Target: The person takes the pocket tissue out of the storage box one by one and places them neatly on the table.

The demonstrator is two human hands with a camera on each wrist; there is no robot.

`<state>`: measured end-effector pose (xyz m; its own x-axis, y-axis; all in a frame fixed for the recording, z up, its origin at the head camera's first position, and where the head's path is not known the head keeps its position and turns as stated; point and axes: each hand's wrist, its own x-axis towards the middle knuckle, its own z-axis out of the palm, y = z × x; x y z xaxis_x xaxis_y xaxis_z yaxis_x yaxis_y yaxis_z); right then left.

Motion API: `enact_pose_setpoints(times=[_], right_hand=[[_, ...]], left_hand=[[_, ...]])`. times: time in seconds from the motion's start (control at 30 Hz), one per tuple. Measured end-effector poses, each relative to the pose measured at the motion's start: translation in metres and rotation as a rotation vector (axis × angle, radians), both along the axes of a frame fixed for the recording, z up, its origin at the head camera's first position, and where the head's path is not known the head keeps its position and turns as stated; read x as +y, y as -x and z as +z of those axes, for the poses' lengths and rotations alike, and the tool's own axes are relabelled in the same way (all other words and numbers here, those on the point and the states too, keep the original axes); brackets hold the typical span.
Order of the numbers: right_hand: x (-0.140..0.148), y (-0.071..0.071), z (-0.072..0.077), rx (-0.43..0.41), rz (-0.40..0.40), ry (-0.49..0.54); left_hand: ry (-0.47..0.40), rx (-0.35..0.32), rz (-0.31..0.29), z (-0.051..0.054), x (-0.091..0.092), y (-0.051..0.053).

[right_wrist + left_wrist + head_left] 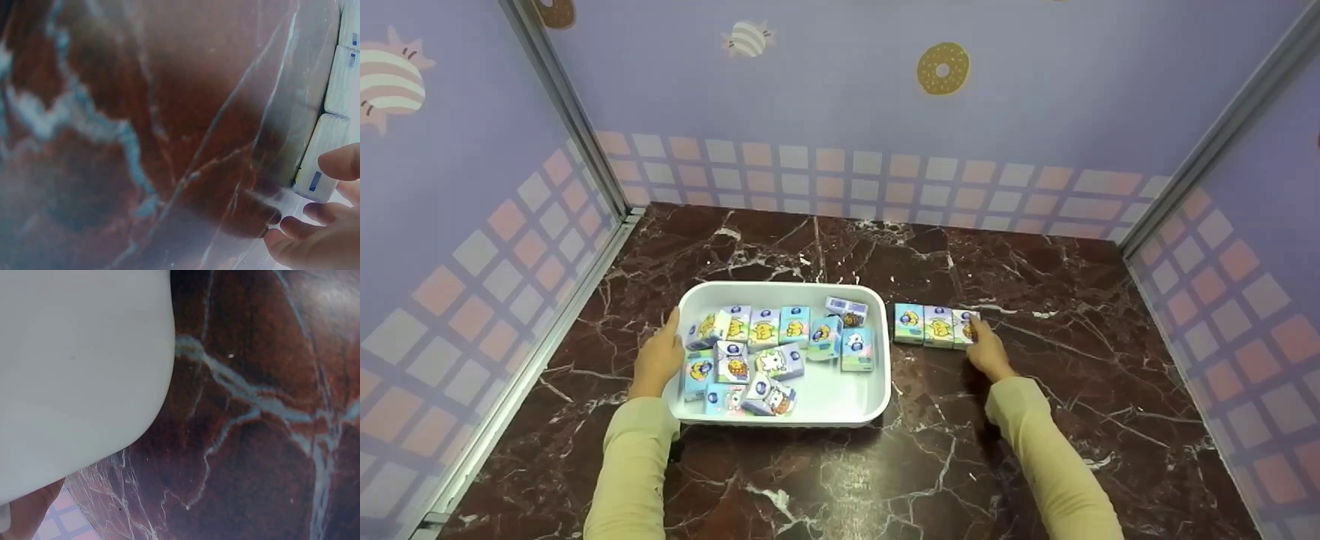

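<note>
At the far left, the left hand (658,356) is touching the outer left wall of the white tray (888,375); whether its fingers are lying flat or are hooking under the rim, I cannot tell. If that hand is pushing too hard, the tray is likely to be sliding right across the desk (780,247), because nothing I am seeing is bracing its opposite side. Inside, the jumbled boxes (781,361) are leaning on and overlapping one another, so a jolt or a lifted edge could be sending the tilted ones over. Right of the tray, three small cartons are standing side by side on the desk: the left carton (909,324) is sitting just beside the tray's rim, the middle carton (939,328) is following, and the end carton (961,330) is closing the row. The right hand (988,351) is pinching the end carton between thumb and fingers; uneven sideways pressure there could be skewing the row or driving it into the tray, and a shallow hold could be letting the end carton slip. Regarding visibility: the tray is concealing part of the left hand in the left wrist view and is showing little there beyond blank white plastic; the upper boxes are covering lower ones, preventing a sure count; the fingers are masking the end carton's right side; and the right wrist view is cutting off the row at its edge.
</note>
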<state>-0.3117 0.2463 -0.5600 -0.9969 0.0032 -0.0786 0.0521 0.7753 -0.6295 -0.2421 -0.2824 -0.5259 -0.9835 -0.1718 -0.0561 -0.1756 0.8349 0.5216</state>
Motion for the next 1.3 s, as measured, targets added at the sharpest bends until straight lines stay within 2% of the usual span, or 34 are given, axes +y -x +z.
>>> enact_pose_setpoints(times=[0.2, 0.47, 0.73, 0.9, 1.03, 1.3], right_hand=[[-0.006, 0.002, 0.007, 0.063, -0.035, 0.010], [-0.023, 0.002, 0.022, 0.200, -0.044, 0.169], [-0.047, -0.002, 0.036, 0.320, 0.023, 0.330], [-0.067, -0.008, 0.045, 0.331, 0.132, 0.403], [-0.083, -0.016, 0.052, 0.328, 0.237, 0.359], [-0.112, -0.031, 0.058, 0.340, 0.434, -0.019]], left_hand=[[-0.006, -0.013, -0.004, -0.001, -0.001, 0.000], [-0.010, -0.007, -0.001, -0.001, -0.001, -0.001], [0.000, 0.004, 0.008, 0.000, -0.001, 0.000], [0.009, 0.006, 0.008, 0.000, -0.001, 0.000], [0.003, -0.009, -0.001, 0.000, -0.001, 0.000], [0.006, -0.012, -0.005, 0.000, -0.001, 0.000]])
